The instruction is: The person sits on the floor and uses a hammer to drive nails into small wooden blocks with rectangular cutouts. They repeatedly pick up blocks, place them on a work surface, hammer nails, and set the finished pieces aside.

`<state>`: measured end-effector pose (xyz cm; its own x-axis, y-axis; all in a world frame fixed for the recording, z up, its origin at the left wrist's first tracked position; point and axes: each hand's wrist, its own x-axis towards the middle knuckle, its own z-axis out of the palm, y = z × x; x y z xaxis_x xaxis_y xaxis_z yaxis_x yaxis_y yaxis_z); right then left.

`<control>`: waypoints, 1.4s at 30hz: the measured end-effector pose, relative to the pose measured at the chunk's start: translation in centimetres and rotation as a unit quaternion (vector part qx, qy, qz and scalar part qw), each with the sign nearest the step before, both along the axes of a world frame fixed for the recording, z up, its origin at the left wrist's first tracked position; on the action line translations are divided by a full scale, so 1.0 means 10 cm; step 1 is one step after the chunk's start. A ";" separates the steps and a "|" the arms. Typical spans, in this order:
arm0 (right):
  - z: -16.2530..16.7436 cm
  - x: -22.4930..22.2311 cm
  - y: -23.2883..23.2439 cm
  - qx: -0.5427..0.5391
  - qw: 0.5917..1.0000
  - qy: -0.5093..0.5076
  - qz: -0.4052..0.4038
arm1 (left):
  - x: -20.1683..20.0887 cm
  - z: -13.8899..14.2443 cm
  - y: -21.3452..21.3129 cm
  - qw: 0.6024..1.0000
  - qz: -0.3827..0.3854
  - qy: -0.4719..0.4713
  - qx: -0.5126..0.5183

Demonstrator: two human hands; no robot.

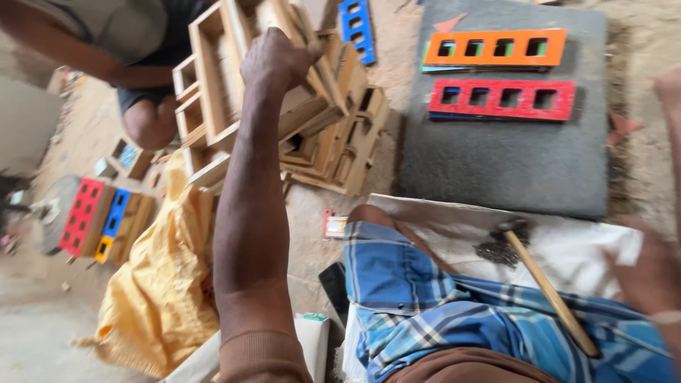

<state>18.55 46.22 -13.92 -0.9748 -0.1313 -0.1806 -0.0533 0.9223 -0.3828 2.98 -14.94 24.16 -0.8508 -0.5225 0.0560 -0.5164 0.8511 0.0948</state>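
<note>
My left hand (273, 60) reaches far forward and grips the edge of a bare wooden frame (220, 71) on top of a pile of wooden frames (333, 142). My right hand (649, 273) is blurred at the right edge, hovering over my blue checked cloth (454, 312); I cannot tell whether it holds anything. A hammer (543, 280) with a wooden handle lies across the white sheet (574, 245) and my lap, its head next to a small heap of dark nails (496, 252).
An orange slotted frame (496, 47) and a red one (502, 99) lie on a grey slab (511, 163). Another person (120, 50) sits at top left. Painted frames (99, 216), a yellow cloth (159, 284) and a blue frame (357, 28) lie around.
</note>
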 end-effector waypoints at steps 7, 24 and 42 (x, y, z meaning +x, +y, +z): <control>-0.05 0.54 -0.83 -0.083 0.960 -0.266 0.008 | 0.58 -0.63 1.21 0.940 -0.283 0.132 -0.134; 0.39 0.36 -0.27 -0.690 0.583 -0.253 -0.347 | 0.85 -3.66 1.80 0.906 -0.415 0.026 0.083; 0.42 0.27 -0.46 -0.491 0.790 0.035 -0.366 | 0.18 -4.01 2.43 0.882 -0.463 -0.051 0.072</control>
